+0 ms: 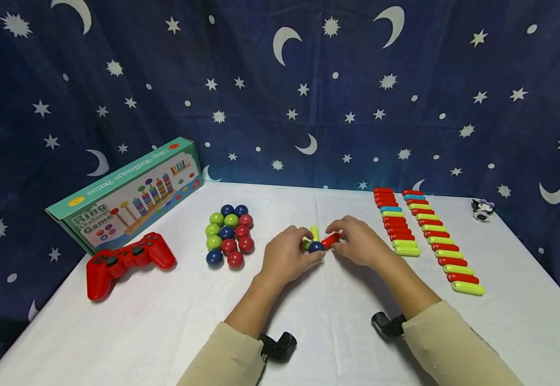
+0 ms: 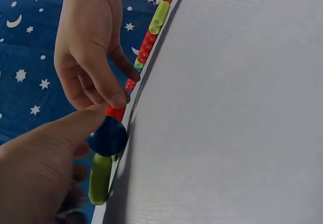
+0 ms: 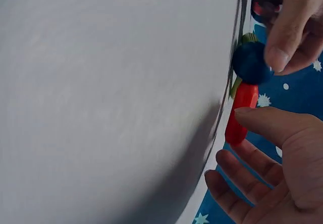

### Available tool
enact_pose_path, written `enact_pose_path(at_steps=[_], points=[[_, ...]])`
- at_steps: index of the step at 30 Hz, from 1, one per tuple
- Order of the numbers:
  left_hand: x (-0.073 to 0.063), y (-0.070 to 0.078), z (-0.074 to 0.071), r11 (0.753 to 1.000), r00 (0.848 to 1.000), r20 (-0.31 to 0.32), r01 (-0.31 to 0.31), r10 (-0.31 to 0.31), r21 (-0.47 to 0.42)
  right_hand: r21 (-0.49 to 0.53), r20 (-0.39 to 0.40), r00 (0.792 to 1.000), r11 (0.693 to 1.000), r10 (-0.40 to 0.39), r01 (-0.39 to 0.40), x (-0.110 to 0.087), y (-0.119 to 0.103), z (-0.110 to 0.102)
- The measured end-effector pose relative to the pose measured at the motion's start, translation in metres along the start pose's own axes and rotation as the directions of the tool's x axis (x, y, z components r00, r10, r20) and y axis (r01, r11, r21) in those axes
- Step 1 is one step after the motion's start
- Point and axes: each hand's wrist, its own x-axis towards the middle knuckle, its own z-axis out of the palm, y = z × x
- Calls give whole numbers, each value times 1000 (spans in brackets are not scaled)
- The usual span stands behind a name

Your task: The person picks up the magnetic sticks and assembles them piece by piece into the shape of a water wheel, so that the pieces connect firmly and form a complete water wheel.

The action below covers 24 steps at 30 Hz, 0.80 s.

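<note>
A dark blue ball (image 1: 315, 246) sits mid-table, with yellow-green rods (image 1: 314, 232) and a red rod (image 1: 330, 240) against it. My left hand (image 1: 284, 256) holds the ball between thumb and fingers; its thumb lies on the ball (image 3: 251, 62) in the right wrist view. From the other side, my right hand (image 1: 360, 242) pinches the red rod (image 3: 241, 114) near its outer end, the other fingers spread below. In the left wrist view a green rod (image 2: 100, 178) extends from the ball beside my left fingers. Where the rods meet the ball is partly hidden.
Red, green and blue balls (image 1: 229, 246) are grouped to the left. Two columns of coloured rods (image 1: 400, 225) lie to the right. A red game controller (image 1: 130, 261) and a Ring Challenge Game box (image 1: 130, 195) stand at left; a small figurine (image 1: 482, 209) is far right.
</note>
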Motion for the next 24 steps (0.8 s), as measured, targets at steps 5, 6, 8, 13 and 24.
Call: enact_pose_path(at_steps=[5,6,8,13,24], points=[[1,0,-2,993,993,-17,-113,114,47,9,-17,1000,1000,13,-13,-8,9,-11],[1,-1,-2,990,991,-1,-133,133,54,8,-21,1000,1000,10,-10,-11,11,-14],[0,-2,-2,985,987,32,-158,157,61,6,-28,1000,1000,6,-6,-17,17,-21],[0,-4,-1,980,982,65,-181,176,87,-20,-48,998,999,44,-45,-37,40,-43],[-2,1,-2,977,981,53,-193,189,96,-211,13,976,955,216,-208,-67,88,-67]])
